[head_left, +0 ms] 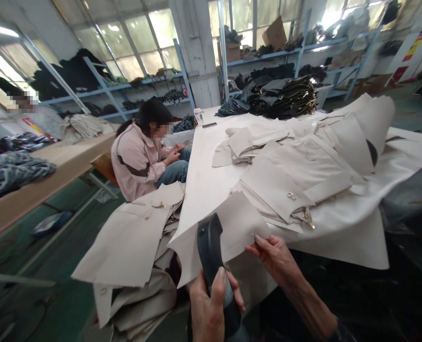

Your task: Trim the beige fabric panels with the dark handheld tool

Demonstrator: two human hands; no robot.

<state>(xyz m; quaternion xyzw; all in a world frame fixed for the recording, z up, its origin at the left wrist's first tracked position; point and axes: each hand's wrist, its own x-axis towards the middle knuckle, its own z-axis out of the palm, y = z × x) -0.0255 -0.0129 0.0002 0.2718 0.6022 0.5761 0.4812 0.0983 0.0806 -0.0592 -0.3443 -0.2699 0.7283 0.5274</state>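
L hand [211, 301]: closed round grip of dark handheld tool [210, 242]; tool head overlaps beige panel [241, 221] in view, contact n/c (can't tell). R hand [273, 251]: thumb + fingers pinching panel at its near R edge. Panel posn: near edge of white table [202, 175]. Adj. L: beige stack [129, 242] w/ metal fittings. R side of table: beige pile [285, 166], same type fittings. Far end: dark bundle [282, 97], phone [209, 125]. Far L: seated person [136, 154], pink jkt.
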